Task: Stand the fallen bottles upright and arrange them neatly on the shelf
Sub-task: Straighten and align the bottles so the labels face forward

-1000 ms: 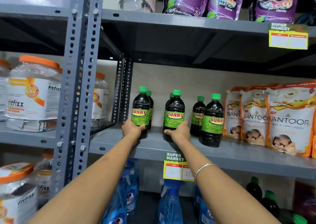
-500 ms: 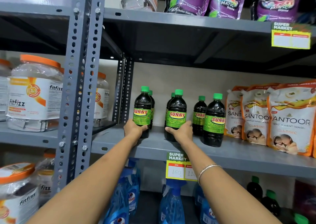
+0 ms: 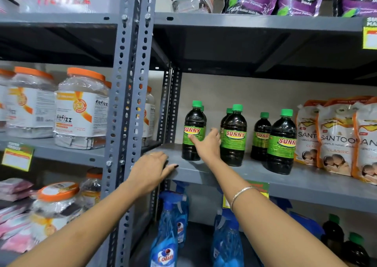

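Head view: six dark plastic SUNNY bottles with green caps (image 3: pixel 233 136) stand upright on the grey metal shelf (image 3: pixel 306 182). The right hand (image 3: pixel 207 144), fingers spread, touches the leftmost bottle's label; the left hand (image 3: pixel 151 170) rests open on the shelf edge. Likely final straightening: next, nudge that bottle into line.
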The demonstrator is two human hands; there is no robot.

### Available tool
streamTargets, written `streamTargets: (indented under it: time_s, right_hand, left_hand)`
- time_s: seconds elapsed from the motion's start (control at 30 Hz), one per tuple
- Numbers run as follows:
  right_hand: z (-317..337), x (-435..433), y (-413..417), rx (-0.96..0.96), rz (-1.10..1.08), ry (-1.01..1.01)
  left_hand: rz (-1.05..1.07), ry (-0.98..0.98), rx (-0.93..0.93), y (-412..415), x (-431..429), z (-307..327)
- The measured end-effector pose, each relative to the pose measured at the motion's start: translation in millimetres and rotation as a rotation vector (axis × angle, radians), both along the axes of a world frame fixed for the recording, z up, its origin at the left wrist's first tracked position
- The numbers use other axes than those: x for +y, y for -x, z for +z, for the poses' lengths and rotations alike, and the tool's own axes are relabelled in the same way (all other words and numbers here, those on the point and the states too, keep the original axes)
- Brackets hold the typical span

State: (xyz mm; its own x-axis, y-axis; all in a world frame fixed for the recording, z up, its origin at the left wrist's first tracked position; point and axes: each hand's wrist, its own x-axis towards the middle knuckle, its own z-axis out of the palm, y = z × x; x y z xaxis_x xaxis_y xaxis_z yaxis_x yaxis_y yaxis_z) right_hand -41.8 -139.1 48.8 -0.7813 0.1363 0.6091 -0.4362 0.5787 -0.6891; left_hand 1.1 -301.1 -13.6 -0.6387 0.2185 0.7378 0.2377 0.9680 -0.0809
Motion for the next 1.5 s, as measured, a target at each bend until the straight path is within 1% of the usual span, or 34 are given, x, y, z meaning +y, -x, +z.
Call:
streamTargets:
  time_s: [0.07,0.17,0.23,0.43,0.5,0.77,0.97,1.5]
  right_hand:
    - [-3,-12,9,-0.13,0.044,0.065]
    - [-10,-22,21,-0.206,0.088,0.159]
    - [-13,-26,27,-0.215,0.078,0.185]
    - [-13,-31,37,-0.213,0.039,0.166]
    - [-14,-32,41,-0.215,0.038,0.16]
    - [-13,-29,45,-0.236,0.034,0.123]
    - [-13,-29,35,-0.235,0.01,0.097]
    - [-13,-24,5,-0.248,0.06,0.078]
  left_hand:
    - [0.007,0.031,-0.009,-3,-4,-8]
    - [0.072,0.092,0.061,-1,-6,-21]
    - [0.111,0.059,0.087,3,-4,-27]
    - [0.112,-0.03,0.241,11,2,-35]
    - [0.114,-0.039,0.253,13,2,-36]
    - [0.096,-0.065,0.271,17,2,-38]
    - [0.099,-0.074,0.245,14,3,-37]
    - [0.1,-0.071,0.207,11,4,-36]
